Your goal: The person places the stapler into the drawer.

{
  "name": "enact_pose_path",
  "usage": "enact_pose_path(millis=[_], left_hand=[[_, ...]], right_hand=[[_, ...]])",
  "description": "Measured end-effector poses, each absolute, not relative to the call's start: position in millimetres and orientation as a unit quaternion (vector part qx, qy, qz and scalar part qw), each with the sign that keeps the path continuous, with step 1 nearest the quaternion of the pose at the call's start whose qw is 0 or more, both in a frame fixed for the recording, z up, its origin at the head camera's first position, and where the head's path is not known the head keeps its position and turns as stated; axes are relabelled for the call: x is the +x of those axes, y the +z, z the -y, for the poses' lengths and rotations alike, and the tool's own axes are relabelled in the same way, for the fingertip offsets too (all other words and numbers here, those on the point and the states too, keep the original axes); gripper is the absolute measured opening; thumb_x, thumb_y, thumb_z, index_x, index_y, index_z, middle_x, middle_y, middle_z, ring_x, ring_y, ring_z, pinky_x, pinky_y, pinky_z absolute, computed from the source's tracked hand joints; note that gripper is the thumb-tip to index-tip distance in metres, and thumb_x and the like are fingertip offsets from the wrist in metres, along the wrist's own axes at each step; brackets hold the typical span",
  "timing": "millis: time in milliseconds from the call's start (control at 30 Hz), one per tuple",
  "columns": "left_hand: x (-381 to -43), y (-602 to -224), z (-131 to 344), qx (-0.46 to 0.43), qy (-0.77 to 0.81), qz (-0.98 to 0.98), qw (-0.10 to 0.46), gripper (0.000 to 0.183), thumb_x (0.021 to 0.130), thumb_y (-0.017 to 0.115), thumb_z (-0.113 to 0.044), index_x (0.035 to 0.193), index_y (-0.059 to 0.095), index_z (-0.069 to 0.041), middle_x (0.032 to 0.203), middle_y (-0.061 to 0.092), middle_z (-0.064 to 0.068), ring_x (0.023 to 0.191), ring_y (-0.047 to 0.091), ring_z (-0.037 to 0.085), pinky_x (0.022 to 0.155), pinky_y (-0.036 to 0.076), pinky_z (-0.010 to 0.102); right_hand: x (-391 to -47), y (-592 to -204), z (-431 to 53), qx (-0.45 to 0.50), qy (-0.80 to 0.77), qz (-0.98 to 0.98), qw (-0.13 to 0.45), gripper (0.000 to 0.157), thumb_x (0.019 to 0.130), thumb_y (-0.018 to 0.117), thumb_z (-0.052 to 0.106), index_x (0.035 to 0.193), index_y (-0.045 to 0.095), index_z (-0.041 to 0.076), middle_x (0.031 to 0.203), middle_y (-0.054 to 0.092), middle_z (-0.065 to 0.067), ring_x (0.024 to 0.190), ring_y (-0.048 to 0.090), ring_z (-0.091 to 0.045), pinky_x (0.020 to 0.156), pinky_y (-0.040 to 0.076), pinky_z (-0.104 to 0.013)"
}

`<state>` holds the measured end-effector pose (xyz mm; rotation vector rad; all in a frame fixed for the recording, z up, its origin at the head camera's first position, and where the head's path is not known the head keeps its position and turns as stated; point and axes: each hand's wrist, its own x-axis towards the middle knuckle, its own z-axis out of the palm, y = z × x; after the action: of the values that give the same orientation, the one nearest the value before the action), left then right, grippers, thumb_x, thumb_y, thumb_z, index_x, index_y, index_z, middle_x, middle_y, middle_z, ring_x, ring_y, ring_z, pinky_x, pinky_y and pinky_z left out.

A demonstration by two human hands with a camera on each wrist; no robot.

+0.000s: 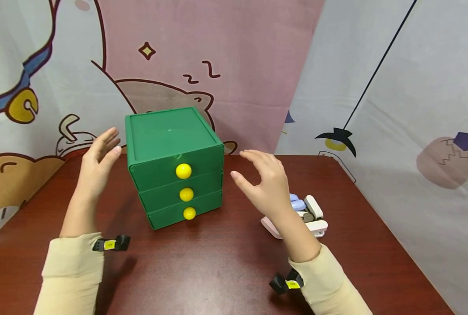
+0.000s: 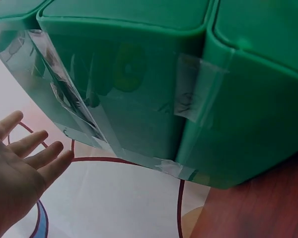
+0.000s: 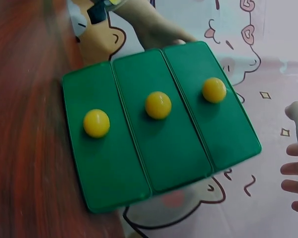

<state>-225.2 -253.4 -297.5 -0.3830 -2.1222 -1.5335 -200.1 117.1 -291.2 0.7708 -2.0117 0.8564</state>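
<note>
A green box of three stacked drawers (image 1: pixel 170 135), each with a round yellow knob (image 1: pixel 184 171), stands on the table. To its left my left hand (image 1: pixel 96 164) is raised with fingers extended, a small gap from the side wall. Clear tape (image 2: pixel 188 94) runs across that side in the left wrist view. My right hand (image 1: pixel 266 183) hovers right of the box, its fingers spread and slightly bent, holding nothing. In the right wrist view, all three drawer fronts (image 3: pixel 161 139) sit closed, and the left hand (image 3: pixel 156 29) is partly hidden behind the box.
Behind my right wrist lies a small cluster of white, pink and light-blue objects (image 1: pixel 314 208), perhaps staplers, partly covered by the arm. The dark red-brown table (image 1: pixel 202 271) ends at a printed curtain (image 1: pixel 253 65) behind. Each sleeve carries a small black camera (image 1: pixel 122 243).
</note>
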Motion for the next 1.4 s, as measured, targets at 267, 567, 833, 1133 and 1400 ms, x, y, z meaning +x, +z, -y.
enact_pose_path(millis=[267, 567, 833, 1133, 1400], left_hand=[[-228.4, -302.3, 250.2, -0.184, -0.64, 0.713, 0.22, 0.049, 0.098, 0.051, -0.013, 0.145, 0.041, -0.004, 0.146, 0.038, 0.02, 0.123, 0.046, 0.016, 0.088, 0.042, 0.016], [-230.7, -305.9, 247.4, -0.181, -0.652, 0.708, 0.203, 0.052, 0.097, 0.05, -0.016, 0.147, 0.038, -0.006, 0.148, 0.036, 0.015, 0.13, 0.038, 0.02, 0.088, 0.04, 0.016], [-232.0, -307.3, 245.0, -0.183, -0.662, 0.699, 0.199, 0.053, 0.097, 0.05, -0.016, 0.147, 0.038, -0.007, 0.149, 0.035, 0.014, 0.131, 0.036, 0.022, 0.088, 0.04, 0.016], [-231.8, -307.9, 243.8, -0.184, -0.667, 0.694, 0.197, 0.052, 0.097, 0.05, -0.016, 0.146, 0.04, -0.007, 0.147, 0.038, 0.012, 0.131, 0.037, 0.023, 0.088, 0.04, 0.017], [-232.0, -308.3, 244.5, -0.195, -0.671, 0.688, 0.193, 0.051, 0.096, 0.05, -0.014, 0.146, 0.04, -0.006, 0.148, 0.037, 0.013, 0.13, 0.039, 0.022, 0.089, 0.041, 0.017]], right_hand=[[-198.6, -295.7, -93.2, 0.313, 0.355, 0.795, 0.379, 0.039, 0.084, 0.073, 0.028, 0.116, 0.067, 0.006, 0.113, 0.065, -0.003, 0.106, 0.054, -0.018, 0.092, 0.04, -0.035], [-200.8, -304.9, -67.6, 0.321, 0.382, 0.788, 0.36, 0.038, 0.083, 0.075, 0.025, 0.114, 0.067, 0.004, 0.106, 0.065, -0.006, 0.094, 0.057, -0.019, 0.08, 0.047, -0.03], [-203.0, -312.0, -50.6, 0.323, 0.396, 0.782, 0.358, 0.036, 0.081, 0.077, 0.023, 0.111, 0.068, 0.005, 0.1, 0.066, -0.006, 0.088, 0.06, -0.021, 0.072, 0.049, -0.029], [-205.1, -318.5, -33.2, 0.324, 0.407, 0.78, 0.347, 0.036, 0.08, 0.079, 0.023, 0.11, 0.067, 0.006, 0.098, 0.066, -0.004, 0.085, 0.061, -0.018, 0.076, 0.047, -0.024], [-208.1, -320.6, -22.1, 0.327, 0.435, 0.77, 0.334, 0.036, 0.079, 0.08, 0.019, 0.11, 0.067, 0.006, 0.096, 0.065, -0.004, 0.079, 0.06, -0.016, 0.072, 0.05, -0.026]])
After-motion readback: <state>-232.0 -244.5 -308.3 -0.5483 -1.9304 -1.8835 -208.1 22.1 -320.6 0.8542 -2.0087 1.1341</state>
